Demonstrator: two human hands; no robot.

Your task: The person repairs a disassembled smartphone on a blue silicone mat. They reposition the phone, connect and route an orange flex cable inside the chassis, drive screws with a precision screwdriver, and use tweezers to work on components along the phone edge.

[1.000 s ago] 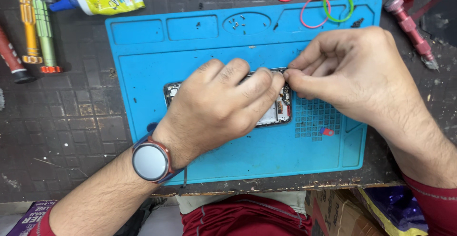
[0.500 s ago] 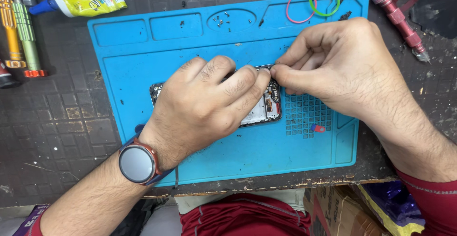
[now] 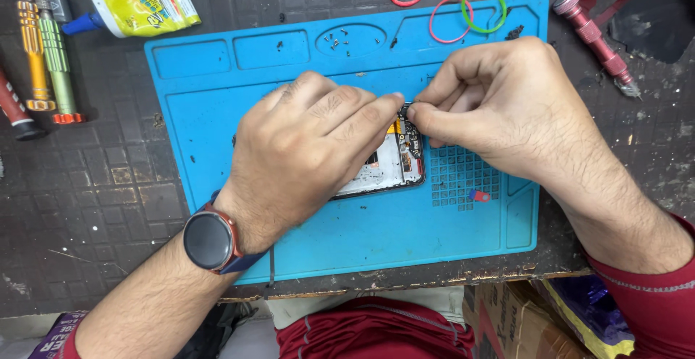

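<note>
An opened phone (image 3: 391, 165) with its back off lies on a blue work mat (image 3: 217, 120). My left hand (image 3: 304, 149), with a round watch on its wrist, lies over most of the phone and holds it down. My right hand (image 3: 499, 109) pinches a small dark part (image 3: 405, 108) at the phone's upper right end, thumb and forefinger closed on it. Fingertips of both hands meet there. Most of the phone's inside is hidden under my left hand.
Several tiny screws (image 3: 337, 38) lie in the mat's oval tray. Red, pink and green rubber bands (image 3: 463, 11) lie at the mat's top. Screwdrivers (image 3: 45, 55) and a glue bottle (image 3: 137, 1) lie top left. A red tool (image 3: 594, 37) lies at right. A small red and blue bit (image 3: 478, 196) sits on the grid.
The view has shifted, so the mat and hands sit further right in the frame than half a second ago. Both hands keep the same hold at the phone's end.
</note>
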